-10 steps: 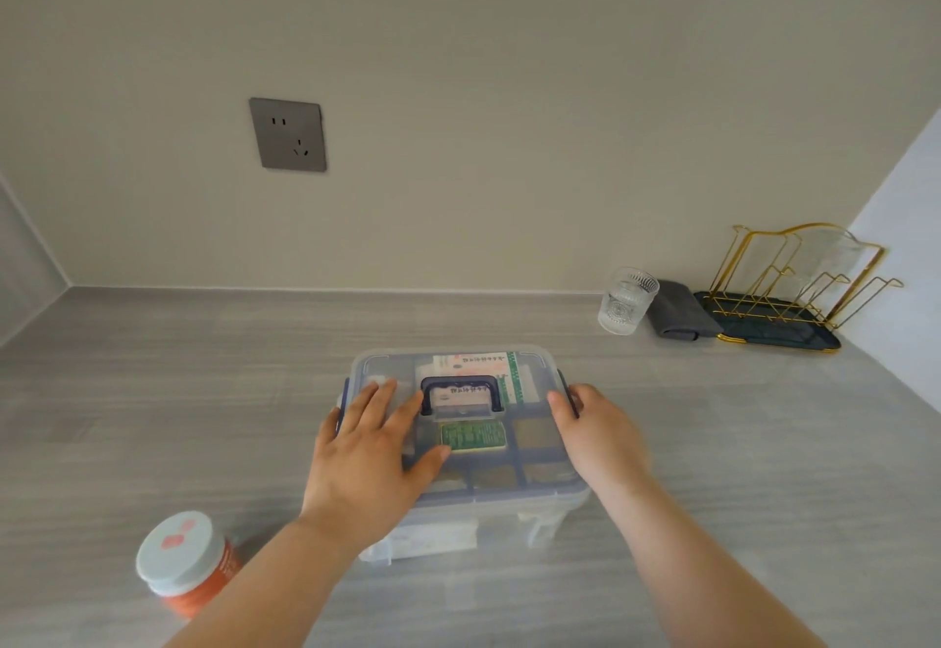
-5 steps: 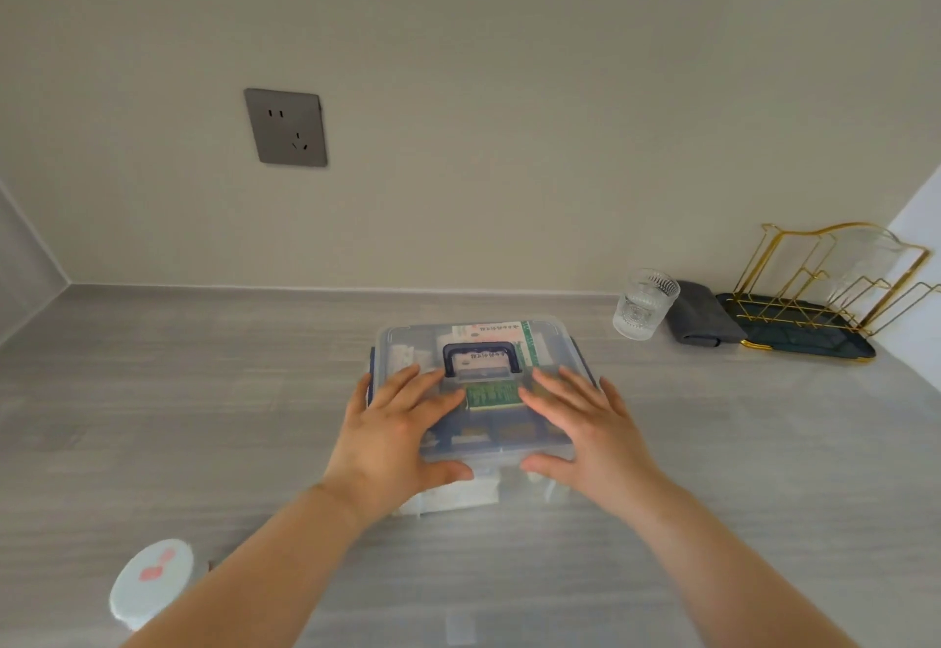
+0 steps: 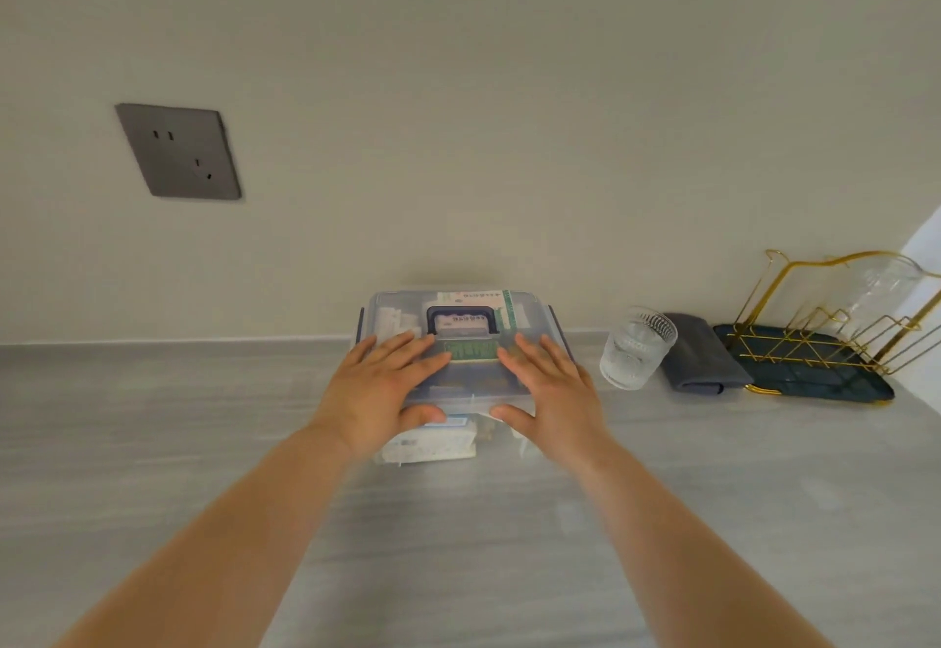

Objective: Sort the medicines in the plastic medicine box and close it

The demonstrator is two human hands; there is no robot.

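Beige wall fills most of what you see, with a grey socket plate set into it at the left. Below it runs your grey wood-grain counter, meeting the wall in a pale seam.

Your two bare forearms reach in from the bottom edge toward the middle of the counter. There sits the plastic medicine box, close to the wall, its clear lid down on top of it. Through the lid you can make out white and green medicine packets, and a dark blue handle lies flat in the middle of the lid.

Your left hand lies palm down on the near left part of the lid, fingers spread and flat, thumb hooked over the front edge. Your right hand mirrors it on the near right part, fingers also splayed, thumb at the front edge. Neither hand is closed around anything; both rest flat on the lid. You cannot tell from here whether the side latches are fastened.

To your right, a gold wire rack stands on a dark green tray near the corner. Just left of the tray lies a folded grey cloth, and beside that, near the box, stands a ribbed clear glass.
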